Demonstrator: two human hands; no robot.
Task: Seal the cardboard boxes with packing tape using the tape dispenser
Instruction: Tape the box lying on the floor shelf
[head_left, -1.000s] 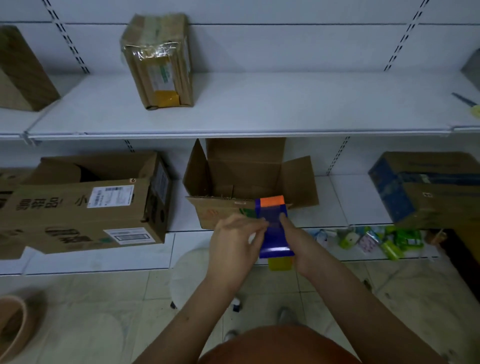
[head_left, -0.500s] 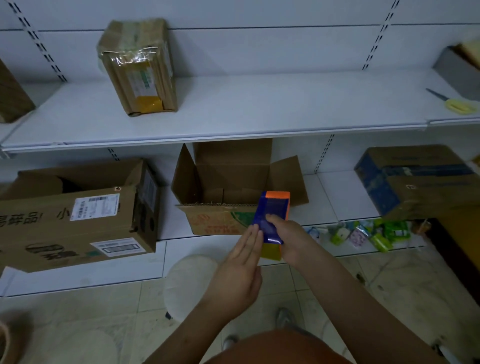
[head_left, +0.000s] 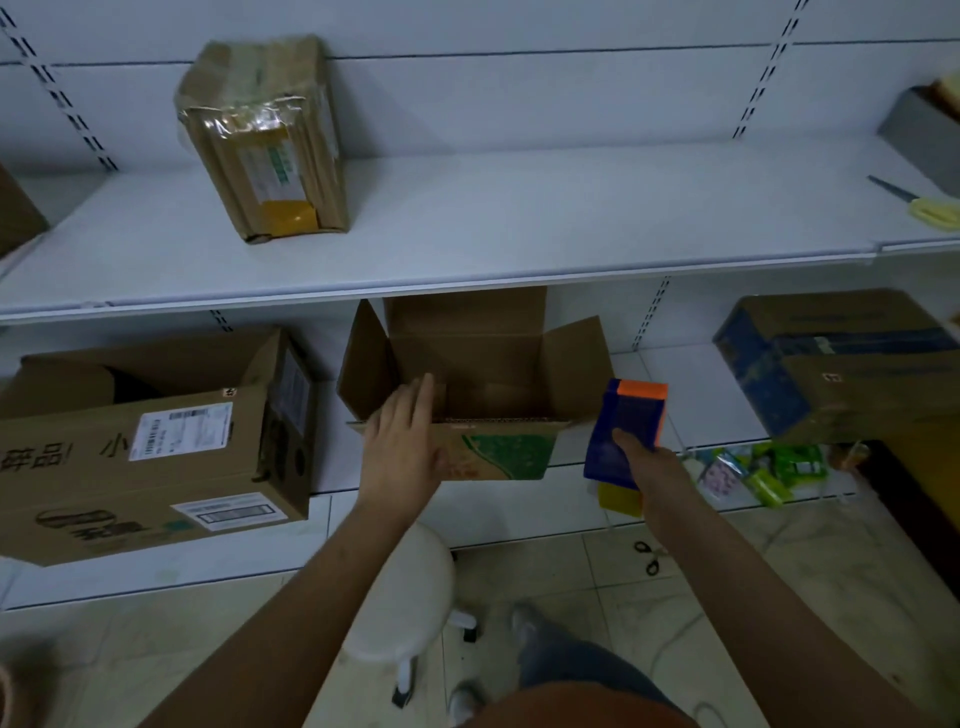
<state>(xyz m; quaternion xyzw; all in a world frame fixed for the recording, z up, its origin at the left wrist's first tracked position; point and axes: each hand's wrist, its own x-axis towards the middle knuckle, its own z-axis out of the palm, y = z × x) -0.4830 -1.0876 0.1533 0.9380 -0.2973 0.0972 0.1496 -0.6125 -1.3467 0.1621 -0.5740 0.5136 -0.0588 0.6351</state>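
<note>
Tape dispenser (head_left: 631, 427) is sitting in the right hand (head_left: 652, 470), long axis running near vertical and leaning a bit right, orange end pointing up and away toward the shelving, blue body below it, a yellow part poking out under the hand. Right-hand fingers are curling round the lower blue body, thumb lying on its near face. No tape strand can be made out

Just left of that grip, the open cardboard box (head_left: 480, 395) is sitting on the lower shelf (head_left: 691, 395), all four flaps standing out, long axis running left-right, opening facing up. Its near flap is folding down toward the person and showing green and orange print, too blurred to read. The left hand (head_left: 402, 441) is lying over that near edge at the box's left corner, fingers straight and together, fingertips reaching into the opening, gripping nothing

Further left of the hands, a large carton (head_left: 150, 457) is lying on its side with white barcode labels and Chinese characters upside down, one reading 小, the rest not clear. Right of the dispenser grip, a blue and brown carton (head_left: 841, 364) with small green packets (head_left: 769, 470) beside it. Above the hands, on the upper shelf (head_left: 467, 228), a taped-up box (head_left: 265, 135) standing upright with a white-green label and a yellow patch, text unreadable; yellow-handled scissors (head_left: 930, 208) at the far right. Below the arms, a white stool (head_left: 410, 587) on the tiled floor
</note>
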